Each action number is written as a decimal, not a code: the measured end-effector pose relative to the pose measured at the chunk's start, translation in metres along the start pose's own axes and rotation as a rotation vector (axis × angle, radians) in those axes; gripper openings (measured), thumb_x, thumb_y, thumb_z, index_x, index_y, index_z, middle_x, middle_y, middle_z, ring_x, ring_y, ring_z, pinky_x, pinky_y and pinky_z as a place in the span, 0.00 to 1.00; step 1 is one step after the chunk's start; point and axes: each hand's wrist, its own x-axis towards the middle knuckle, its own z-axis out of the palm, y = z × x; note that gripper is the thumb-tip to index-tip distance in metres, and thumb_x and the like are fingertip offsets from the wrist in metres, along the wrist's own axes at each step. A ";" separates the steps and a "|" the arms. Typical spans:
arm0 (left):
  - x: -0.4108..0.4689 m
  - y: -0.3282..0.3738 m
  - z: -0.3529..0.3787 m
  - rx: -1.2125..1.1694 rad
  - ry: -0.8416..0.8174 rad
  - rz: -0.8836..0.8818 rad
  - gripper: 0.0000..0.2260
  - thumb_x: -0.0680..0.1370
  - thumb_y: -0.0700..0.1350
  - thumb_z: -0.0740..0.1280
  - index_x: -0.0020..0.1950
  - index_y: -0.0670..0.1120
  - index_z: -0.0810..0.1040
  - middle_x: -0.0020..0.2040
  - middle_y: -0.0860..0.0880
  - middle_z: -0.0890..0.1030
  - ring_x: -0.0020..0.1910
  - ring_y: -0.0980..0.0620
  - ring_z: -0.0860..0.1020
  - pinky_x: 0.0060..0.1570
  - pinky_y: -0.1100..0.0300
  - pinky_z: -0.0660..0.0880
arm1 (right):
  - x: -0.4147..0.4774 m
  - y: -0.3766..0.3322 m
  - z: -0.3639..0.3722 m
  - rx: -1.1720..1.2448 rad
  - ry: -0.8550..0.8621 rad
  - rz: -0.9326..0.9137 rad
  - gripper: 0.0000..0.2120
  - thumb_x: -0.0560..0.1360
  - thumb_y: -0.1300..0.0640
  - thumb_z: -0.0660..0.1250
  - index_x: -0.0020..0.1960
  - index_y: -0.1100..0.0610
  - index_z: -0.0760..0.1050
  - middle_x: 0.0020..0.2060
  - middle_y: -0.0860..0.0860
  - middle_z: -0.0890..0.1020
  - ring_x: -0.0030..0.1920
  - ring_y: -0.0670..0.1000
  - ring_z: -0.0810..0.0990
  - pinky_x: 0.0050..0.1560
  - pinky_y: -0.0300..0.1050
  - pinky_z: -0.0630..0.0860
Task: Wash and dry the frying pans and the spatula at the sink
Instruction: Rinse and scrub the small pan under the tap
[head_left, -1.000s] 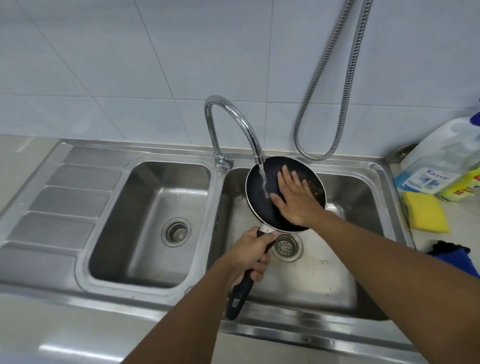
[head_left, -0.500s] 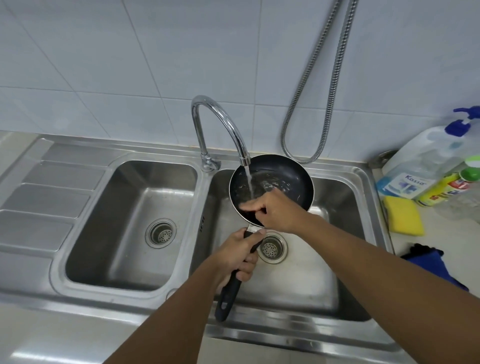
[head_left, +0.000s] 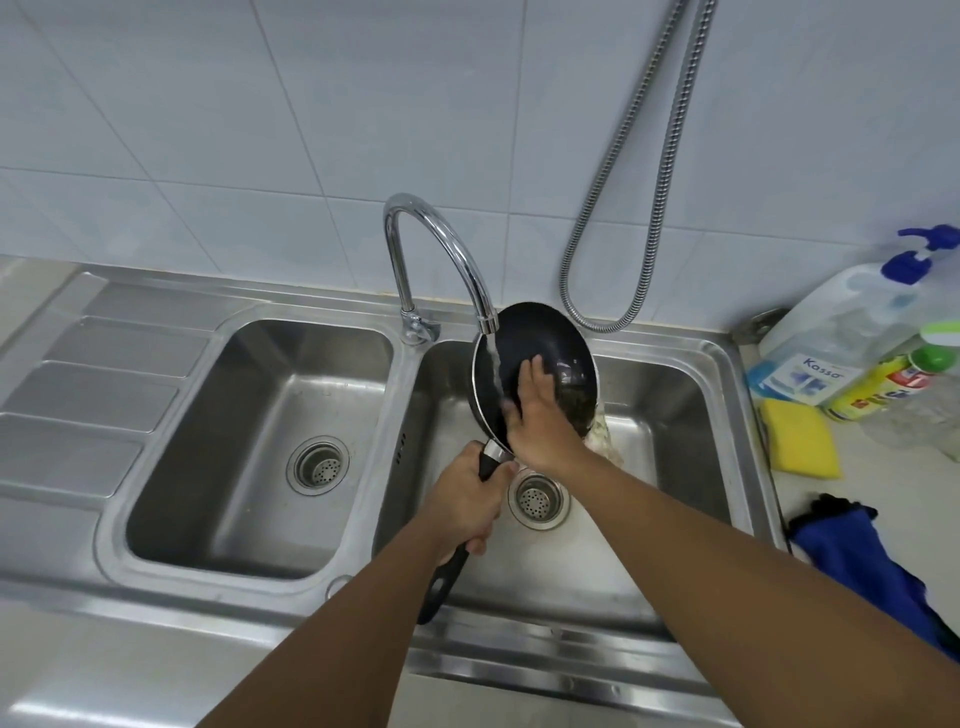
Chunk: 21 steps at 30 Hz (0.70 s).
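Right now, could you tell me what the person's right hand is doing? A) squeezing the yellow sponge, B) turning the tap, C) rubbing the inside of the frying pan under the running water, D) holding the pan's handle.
C: the right hand lies flat inside the frying pan, beside the stream from the tap; the left hand holds the handle.

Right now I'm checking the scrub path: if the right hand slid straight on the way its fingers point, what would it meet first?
The right hand would probably meet the frying pan and its raised far rim first; depth is unclear.
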 end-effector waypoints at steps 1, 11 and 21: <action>0.001 0.000 -0.001 0.020 0.035 0.015 0.09 0.84 0.54 0.64 0.55 0.49 0.71 0.32 0.49 0.71 0.21 0.55 0.65 0.21 0.62 0.65 | -0.007 0.000 0.005 0.017 -0.038 -0.032 0.30 0.86 0.51 0.52 0.83 0.55 0.44 0.81 0.51 0.40 0.81 0.56 0.42 0.78 0.47 0.43; -0.004 0.000 0.000 0.139 0.212 0.080 0.10 0.86 0.51 0.61 0.62 0.45 0.69 0.41 0.46 0.76 0.31 0.51 0.74 0.20 0.61 0.70 | -0.036 0.019 0.015 0.170 0.103 -0.252 0.14 0.83 0.55 0.61 0.65 0.51 0.81 0.64 0.43 0.81 0.61 0.39 0.77 0.63 0.31 0.73; -0.010 -0.008 -0.011 0.072 0.142 0.032 0.09 0.85 0.52 0.62 0.57 0.47 0.70 0.40 0.46 0.74 0.26 0.54 0.70 0.22 0.62 0.69 | -0.016 0.037 0.011 -0.428 -0.051 -0.172 0.26 0.84 0.48 0.48 0.79 0.57 0.61 0.80 0.53 0.59 0.80 0.53 0.56 0.80 0.54 0.48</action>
